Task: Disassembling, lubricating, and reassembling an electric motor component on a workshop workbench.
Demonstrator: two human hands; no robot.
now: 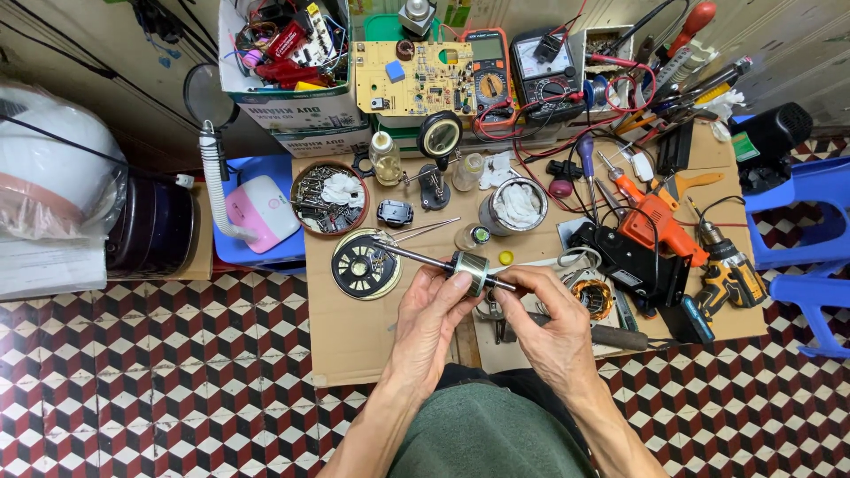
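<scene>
Both hands raised over the cardboard-covered bench (354, 336), sharing one motor rotor (467, 265) on its steel shaft. Left hand (431, 314) pinches the rotor core from below, fingertips closed on it. Right hand (549, 319) closes on the shaft end just right of the core. Long shaft end points up-left, over a round black motor housing (363, 264). Orange drill (657, 223) lies well right of the grip.

- Floor (177, 389): red, white, black cube pattern.
- Drill (660, 226): orange.
- Circuit board (412, 80): yellow.
- Chairs (810, 212): blue.
- Rotor (467, 265): silver-grey.
</scene>
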